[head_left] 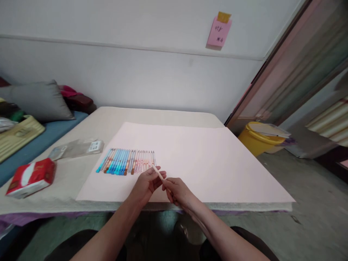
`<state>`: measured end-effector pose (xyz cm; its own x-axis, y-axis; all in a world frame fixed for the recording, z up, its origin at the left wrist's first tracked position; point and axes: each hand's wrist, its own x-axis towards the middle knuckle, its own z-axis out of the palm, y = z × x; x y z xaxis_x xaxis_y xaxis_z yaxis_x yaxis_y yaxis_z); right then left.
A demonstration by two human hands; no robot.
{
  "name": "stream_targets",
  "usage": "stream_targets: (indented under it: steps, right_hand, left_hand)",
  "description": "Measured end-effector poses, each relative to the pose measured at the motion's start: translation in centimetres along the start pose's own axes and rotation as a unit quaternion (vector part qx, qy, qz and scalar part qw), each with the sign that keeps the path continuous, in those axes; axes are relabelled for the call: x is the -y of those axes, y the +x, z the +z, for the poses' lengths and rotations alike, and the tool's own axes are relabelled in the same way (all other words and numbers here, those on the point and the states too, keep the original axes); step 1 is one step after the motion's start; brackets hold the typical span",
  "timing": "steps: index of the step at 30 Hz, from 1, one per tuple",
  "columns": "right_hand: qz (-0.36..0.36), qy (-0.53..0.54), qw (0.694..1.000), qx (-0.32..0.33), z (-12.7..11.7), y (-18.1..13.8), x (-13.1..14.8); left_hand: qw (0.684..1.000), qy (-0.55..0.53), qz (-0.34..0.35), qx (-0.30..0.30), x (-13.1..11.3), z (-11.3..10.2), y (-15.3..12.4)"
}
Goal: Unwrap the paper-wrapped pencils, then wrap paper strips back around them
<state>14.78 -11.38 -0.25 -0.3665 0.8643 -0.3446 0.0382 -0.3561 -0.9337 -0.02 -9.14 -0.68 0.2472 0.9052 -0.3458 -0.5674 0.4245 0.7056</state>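
A slim pale pink pen slants between my two hands above the near edge of a pink sheet. My left hand has its thumb and fingers closed around the pen's upper part. At the lower end, the fingertips of my right hand pinch it. Just beyond my left hand lies a row of several pens, side by side with their tips pointing away from me. Blue, brown, grey and pale pink ones show in it. My left hand hides the near ends of the rightmost pens.
A clear plastic wrapper and a red tissue pack lie left of the sheet on the cloth-covered table. A grey cushion rests farther left. A yellow bin stands right of the table, and a pink note hangs on the wall.
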Motion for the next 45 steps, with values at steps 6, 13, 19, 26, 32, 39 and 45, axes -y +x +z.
stream_targets:
  steps: [6,13,19,26,32,39,45]
  right_hand:
    - [0.002,-0.031,0.999,0.009,0.26,0.18,-0.22]
    - [-0.006,-0.008,1.0,-0.007,-0.04,0.18,-0.32]
    - [-0.002,-0.018,1.0,0.001,0.11,0.16,-0.3]
    - [0.008,-0.009,1.0,-0.005,-0.07,0.13,-0.31]
    - [0.005,-0.015,1.0,0.005,0.11,0.13,-0.29]
    - [0.009,-0.03,0.999,0.005,0.28,-0.04,-0.05]
    - [0.005,-0.024,1.0,0.01,0.18,-0.13,-0.03]
  left_hand:
    - [0.999,0.039,0.017,-0.018,0.25,-0.4,0.1]
    - [1.0,0.004,-0.01,-0.002,0.17,-0.18,0.08]
    - [1.0,0.027,0.009,0.0,0.23,-0.29,0.09]
    - [1.0,0.007,-0.007,-0.015,0.2,-0.13,0.08]
    - [0.999,0.017,0.008,-0.028,0.1,-0.15,0.02]
    - [0.996,0.045,0.026,-0.075,0.03,-0.55,0.28]
    - [0.99,0.072,0.039,-0.111,0.11,-0.54,0.35]
